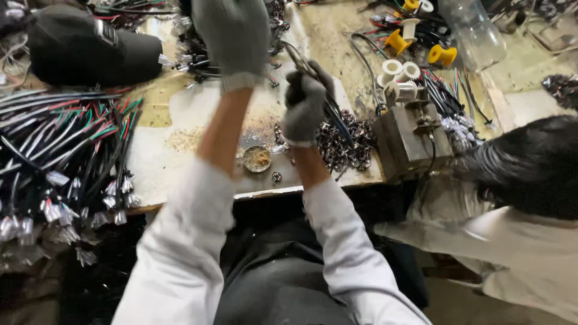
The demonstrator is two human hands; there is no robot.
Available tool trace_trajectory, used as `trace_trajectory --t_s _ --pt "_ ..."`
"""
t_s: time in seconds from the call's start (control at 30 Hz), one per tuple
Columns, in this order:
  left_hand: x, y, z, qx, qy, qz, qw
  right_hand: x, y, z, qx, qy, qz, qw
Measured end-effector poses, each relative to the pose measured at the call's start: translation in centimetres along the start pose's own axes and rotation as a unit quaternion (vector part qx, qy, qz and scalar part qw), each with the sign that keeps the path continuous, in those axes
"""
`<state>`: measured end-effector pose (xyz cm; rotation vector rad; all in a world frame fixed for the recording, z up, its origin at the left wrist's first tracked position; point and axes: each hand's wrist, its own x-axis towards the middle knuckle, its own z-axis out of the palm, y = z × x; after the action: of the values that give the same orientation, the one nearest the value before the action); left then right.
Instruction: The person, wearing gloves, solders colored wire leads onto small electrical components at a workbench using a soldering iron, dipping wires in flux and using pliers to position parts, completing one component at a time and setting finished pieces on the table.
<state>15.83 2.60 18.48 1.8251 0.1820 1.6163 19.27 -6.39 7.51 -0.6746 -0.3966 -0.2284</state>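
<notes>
Both hands wear grey knit gloves and are raised over the desk [337, 36]. The right hand [304, 108] is closed around the handles of a pair of pliers [313, 75], whose metal tips point up and to the left, toward the left hand. The left hand [232, 36] is lifted higher, its back to the camera; its fingers curl downward, and whether they pinch anything cannot be told from here.

As a judgement of progress, the work looks to be in the middle. Just right of the right hand lies a heap of small dark metal pieces [346, 144], too many and too tangled to count. Well to the left of the left hand a large bundle of black, red and green wires [66, 144] with white plugs lies across the desk edge, also beyond counting. Which pile is finished and which waits cannot be told.

Below and between the hands sits one small round dish [257, 159] of brownish paste. Beyond the right hand stand about seven spools [397, 69], some white and some yellow, one clear plastic bottle [472, 30] and one grey metal block [409, 138]. One black cap [90, 48] lies left of the left hand. A second person [530, 180] leans in at the right.
</notes>
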Motion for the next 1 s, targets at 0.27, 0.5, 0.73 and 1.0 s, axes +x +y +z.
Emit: trace_trajectory --t_s 0.27,0.5,0.73,1.0 --pt "-31.9 2.8 -9.6 0.106 -0.580 -0.002 0.808 -10.8 -5.7 -16.7 -0.181 -0.029 0.037 0.982" --pt "-35.1 0.7 -10.8 -0.053 -0.752 -0.102 0.649 -11.6 -4.9 -13.5 -0.321 -0.215 0.044 0.921" --pt "-23.5 -1.2 -19.5 0.265 -0.440 -0.313 0.799 -10.8 -5.3 -12.3 -0.461 -0.329 -0.072 0.821" --pt "-27.9 -9.9 -29.1 0.497 -0.398 -0.330 0.697 -10.0 -5.4 -11.6 -0.510 -0.393 -0.074 0.761"
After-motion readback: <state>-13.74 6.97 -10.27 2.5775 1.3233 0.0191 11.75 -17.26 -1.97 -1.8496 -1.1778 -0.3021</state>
